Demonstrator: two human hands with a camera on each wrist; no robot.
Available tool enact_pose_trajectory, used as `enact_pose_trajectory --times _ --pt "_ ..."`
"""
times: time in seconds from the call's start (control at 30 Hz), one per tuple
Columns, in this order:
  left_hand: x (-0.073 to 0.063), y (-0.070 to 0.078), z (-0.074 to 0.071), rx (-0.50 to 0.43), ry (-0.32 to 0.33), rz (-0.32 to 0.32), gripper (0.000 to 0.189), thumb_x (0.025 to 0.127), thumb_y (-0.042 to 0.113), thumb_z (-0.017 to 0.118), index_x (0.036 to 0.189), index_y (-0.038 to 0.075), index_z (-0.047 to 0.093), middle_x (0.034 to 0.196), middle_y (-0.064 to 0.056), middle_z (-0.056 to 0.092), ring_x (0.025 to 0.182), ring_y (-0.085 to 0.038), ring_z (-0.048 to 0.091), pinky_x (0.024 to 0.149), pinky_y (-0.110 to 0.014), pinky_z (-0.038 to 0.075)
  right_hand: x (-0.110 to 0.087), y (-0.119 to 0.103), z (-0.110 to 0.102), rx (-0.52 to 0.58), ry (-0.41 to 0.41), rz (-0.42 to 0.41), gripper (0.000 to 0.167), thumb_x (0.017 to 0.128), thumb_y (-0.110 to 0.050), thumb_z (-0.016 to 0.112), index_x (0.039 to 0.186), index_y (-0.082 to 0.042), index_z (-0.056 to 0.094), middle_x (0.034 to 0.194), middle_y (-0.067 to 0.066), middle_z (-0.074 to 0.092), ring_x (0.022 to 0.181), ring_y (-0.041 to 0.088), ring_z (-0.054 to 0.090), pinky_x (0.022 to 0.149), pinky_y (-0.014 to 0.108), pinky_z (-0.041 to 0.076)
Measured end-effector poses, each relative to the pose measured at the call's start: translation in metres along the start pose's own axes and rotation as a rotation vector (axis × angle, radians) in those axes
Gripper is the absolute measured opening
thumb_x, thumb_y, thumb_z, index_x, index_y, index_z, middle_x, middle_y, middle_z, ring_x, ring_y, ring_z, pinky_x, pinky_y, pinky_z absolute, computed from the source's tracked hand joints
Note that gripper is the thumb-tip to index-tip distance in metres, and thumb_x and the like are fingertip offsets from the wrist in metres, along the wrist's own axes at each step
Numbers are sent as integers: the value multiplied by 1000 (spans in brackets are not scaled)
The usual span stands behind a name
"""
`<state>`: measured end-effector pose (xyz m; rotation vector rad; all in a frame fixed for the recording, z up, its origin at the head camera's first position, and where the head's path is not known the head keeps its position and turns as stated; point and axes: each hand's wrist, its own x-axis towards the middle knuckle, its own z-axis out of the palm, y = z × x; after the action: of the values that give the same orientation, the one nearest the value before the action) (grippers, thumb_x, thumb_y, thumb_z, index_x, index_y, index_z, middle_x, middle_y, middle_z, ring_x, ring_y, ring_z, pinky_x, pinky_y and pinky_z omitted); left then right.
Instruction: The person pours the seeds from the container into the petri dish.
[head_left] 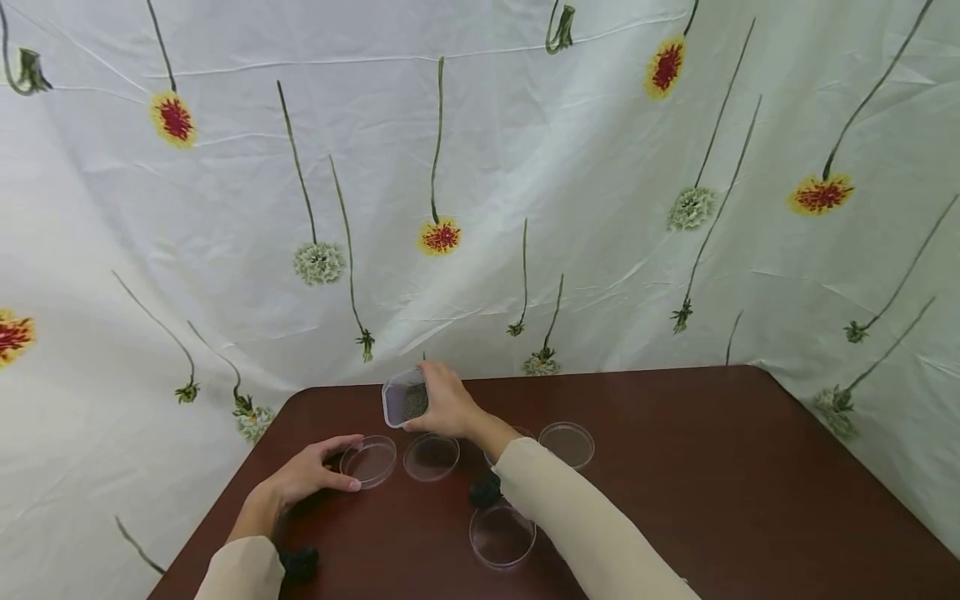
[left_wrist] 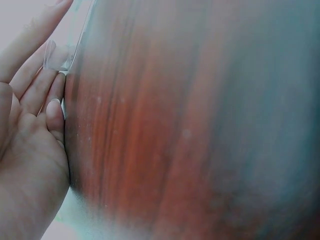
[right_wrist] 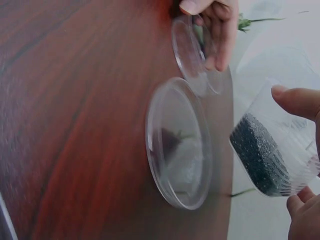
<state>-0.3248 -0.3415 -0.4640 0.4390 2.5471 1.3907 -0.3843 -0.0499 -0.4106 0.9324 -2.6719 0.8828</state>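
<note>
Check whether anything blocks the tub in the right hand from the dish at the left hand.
Nothing visible blocks the tub in the head view; the left hand is only at the side of that dish.

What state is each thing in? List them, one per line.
Plastic container: tilted, partly filled with dark grains, held by the right hand.
Leftmost dish: held by the left hand, looks empty.
Second dish: flat, looks empty.
Mostly hidden dish: contents unclear.
Rightmost dish: flat, looks empty.
Nearest dish: flat, looks empty.
Flowered cloth: hanging, creased.
</note>
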Motion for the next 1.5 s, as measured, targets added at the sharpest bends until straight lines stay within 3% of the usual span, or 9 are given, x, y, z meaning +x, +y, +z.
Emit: enact_pose_trajectory --times 0.3,0.63,0.93,1.1,1.5 --pt "3 -2 -2 10 -4 20 81 84 17 88 151 -5 47 146 -26 51 137 -47 42 104 -51 42 0 -13 19 -84 40 -45 94 76 -36 95 151 -14 42 149 6 45 139 29 41 102 40 47" --pt "3 1 0 11 -7 16 83 83 17 89 151 -5 47 146 -25 51 137 -47 42 104 -51 43 1 -27 27 -289 -25 -44 95 82 -40 89 157 -15 36 156 5 39 143 28 37 105 37 45" --pt "8 2 4 12 -5 21 83 82 17 90 150 -6 47 148 -25 50 139 -49 39 109 -59 36 2 -28 34 -374 -49 -63 97 84 -39 88 161 -18 33 157 5 38 144 27 35 108 36 43" --pt "6 1 2 17 2 15 83 82 17 90 149 -6 49 147 -25 51 140 -50 38 110 -61 34 3 -31 37 -414 -66 -107 95 84 -40 88 159 -22 33 157 4 37 145 26 34 105 36 46" --pt "1 -1 -2 22 -1 21 83 83 18 90 150 -6 48 150 -27 48 141 -51 36 110 -62 34 5 -35 40 -438 -74 -125 94 84 -39 88 159 -24 33 157 3 36 145 25 32 104 35 46"
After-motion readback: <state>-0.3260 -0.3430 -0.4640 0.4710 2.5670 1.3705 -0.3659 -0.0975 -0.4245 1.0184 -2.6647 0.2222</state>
